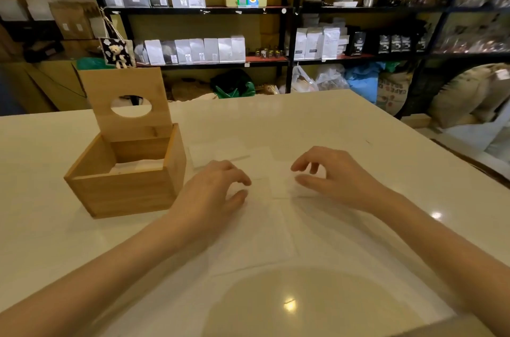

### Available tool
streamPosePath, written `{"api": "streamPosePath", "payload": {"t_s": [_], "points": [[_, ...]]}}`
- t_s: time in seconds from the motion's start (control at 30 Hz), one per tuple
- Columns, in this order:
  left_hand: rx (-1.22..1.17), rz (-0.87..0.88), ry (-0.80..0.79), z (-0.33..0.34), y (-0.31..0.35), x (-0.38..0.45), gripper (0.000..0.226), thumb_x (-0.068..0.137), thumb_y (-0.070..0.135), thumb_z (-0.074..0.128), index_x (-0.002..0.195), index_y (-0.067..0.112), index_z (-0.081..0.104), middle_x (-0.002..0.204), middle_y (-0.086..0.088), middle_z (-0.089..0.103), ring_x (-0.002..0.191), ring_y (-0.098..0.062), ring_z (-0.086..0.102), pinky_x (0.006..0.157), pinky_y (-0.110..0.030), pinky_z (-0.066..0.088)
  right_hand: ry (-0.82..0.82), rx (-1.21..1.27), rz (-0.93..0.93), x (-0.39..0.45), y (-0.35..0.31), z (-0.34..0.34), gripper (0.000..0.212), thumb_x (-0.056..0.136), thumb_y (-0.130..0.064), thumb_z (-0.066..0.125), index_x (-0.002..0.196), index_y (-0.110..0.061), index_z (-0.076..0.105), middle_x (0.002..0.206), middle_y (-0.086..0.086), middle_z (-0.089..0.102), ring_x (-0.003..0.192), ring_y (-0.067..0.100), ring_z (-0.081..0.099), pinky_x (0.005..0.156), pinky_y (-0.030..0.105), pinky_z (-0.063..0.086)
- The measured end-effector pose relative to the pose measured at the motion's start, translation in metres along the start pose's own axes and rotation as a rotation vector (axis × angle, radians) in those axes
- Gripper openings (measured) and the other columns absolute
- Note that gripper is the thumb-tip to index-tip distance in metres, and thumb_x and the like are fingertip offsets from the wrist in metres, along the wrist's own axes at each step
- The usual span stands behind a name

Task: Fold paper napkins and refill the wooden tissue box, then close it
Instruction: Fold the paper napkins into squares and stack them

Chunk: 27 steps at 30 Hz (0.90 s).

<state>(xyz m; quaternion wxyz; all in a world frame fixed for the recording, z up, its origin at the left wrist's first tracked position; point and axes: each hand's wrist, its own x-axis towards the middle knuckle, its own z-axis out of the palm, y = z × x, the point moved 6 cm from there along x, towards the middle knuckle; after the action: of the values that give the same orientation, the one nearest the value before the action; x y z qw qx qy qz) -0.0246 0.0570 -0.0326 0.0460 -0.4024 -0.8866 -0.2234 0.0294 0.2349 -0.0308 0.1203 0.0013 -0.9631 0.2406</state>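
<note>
Both hands hover over a white napkin (265,215) lying flat on the worktop (358,127). Left hand (218,187) and right hand (331,174): each grip loosely spread, fingers curled, holding nothing. Wooden box (124,185), lid (127,99) raised, stands just left of the left hand, with napkins inside.

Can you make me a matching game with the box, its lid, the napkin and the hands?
Things:
1. wooden tissue box
2. lid
3. napkin
4. left hand and right hand

States:
A. standing up, round hole in it
B. flat on the table
C. open on top, white paper inside
D. fingers curled over the napkin

Pairs: 1-C, 2-A, 3-B, 4-D
</note>
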Motion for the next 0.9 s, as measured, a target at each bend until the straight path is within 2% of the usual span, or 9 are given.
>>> {"api": "streamPosePath", "payload": {"t_s": [0.1,0.2,0.37,0.47,0.63,0.77,0.9], "points": [[0.003,0.075,0.026,0.005,0.016,0.026,0.028,0.091,0.029,0.049,0.117,0.023,0.058,0.12,0.004,0.056,0.114,-0.012,0.044,0.089,-0.025,0.038,0.077,-0.011,0.041,0.007,0.021,-0.019,0.018,0.088,-0.021,0.056,0.104,-0.02,0.065,0.096,-0.002,0.065,0.088,0.013,0.056,0.064,0.012,0.035],[0.045,0.104,0.041,0.022,0.025,0.052,0.036,0.093,0.031,0.045,0.127,0.023,0.05,0.129,0.004,0.051,0.123,-0.013,0.037,0.097,-0.026,0.035,0.127,-0.046,0.054,0.015,0.038,-0.024,0.025,0.09,-0.022,0.053,0.113,-0.021,0.061,0.097,-0.004,0.062,0.092,0.012,0.054,0.068,0.015,0.036],[0.172,0.093,-0.041,0.052,0.02,0.083,0.044,0.094,0.035,0.038,0.136,0.022,0.04,0.139,0.001,0.043,0.132,-0.019,0.027,0.103,-0.034,0.034,0.095,-0.191,0.034,0.018,0.056,-0.01,0.035,0.094,-0.025,0.046,0.128,-0.02,0.05,0.124,0.001,0.057,0.116,0.019,0.043,0.094,0.027,0.034],[0.213,0.085,-0.085,0.062,0.015,0.091,0.044,0.094,0.037,0.038,0.134,0.022,0.042,0.141,0.002,0.041,0.133,-0.019,0.025,0.102,-0.034,0.033,0.005,-0.274,0.024,0.019,0.06,0.001,0.038,0.096,-0.028,0.039,0.133,-0.019,0.045,0.133,0.002,0.05,0.123,0.02,0.037,0.101,0.031,0.032],[0.187,0.122,-0.083,0.067,0.015,0.095,0.037,0.091,0.036,0.045,0.123,0.021,0.056,0.139,0.002,0.045,0.133,-0.019,0.027,0.099,-0.035,0.034,-0.019,-0.314,0.01,0.02,0.063,0.008,0.033,0.093,-0.03,0.044,0.121,-0.017,0.057,0.123,0.002,0.056,0.118,0.022,0.043,0.095,0.037,0.038],[0.142,0.109,-0.063,0.066,0.019,0.097,0.031,0.089,0.031,0.05,0.115,0.018,0.059,0.133,0.003,0.05,0.131,-0.017,0.03,0.099,-0.033,0.033,-0.027,-0.231,0.059,0.023,0.062,0.007,0.024,0.09,-0.026,0.049,0.109,-0.015,0.059,0.115,0.002,0.057,0.108,0.02,0.046,0.089,0.031,0.037],[0.079,0.087,-0.051,0.063,0.023,0.098,0.023,0.086,0.023,0.053,0.107,0.016,0.058,0.12,0.0,0.057,0.122,-0.018,0.038,0.096,-0.031,0.035,-0.064,-0.149,0.112,0.024,0.061,0.005,0.017,0.088,-0.021,0.051,0.102,-0.014,0.058,0.109,0.003,0.056,0.101,0.019,0.047,0.086,0.032,0.04]]}}
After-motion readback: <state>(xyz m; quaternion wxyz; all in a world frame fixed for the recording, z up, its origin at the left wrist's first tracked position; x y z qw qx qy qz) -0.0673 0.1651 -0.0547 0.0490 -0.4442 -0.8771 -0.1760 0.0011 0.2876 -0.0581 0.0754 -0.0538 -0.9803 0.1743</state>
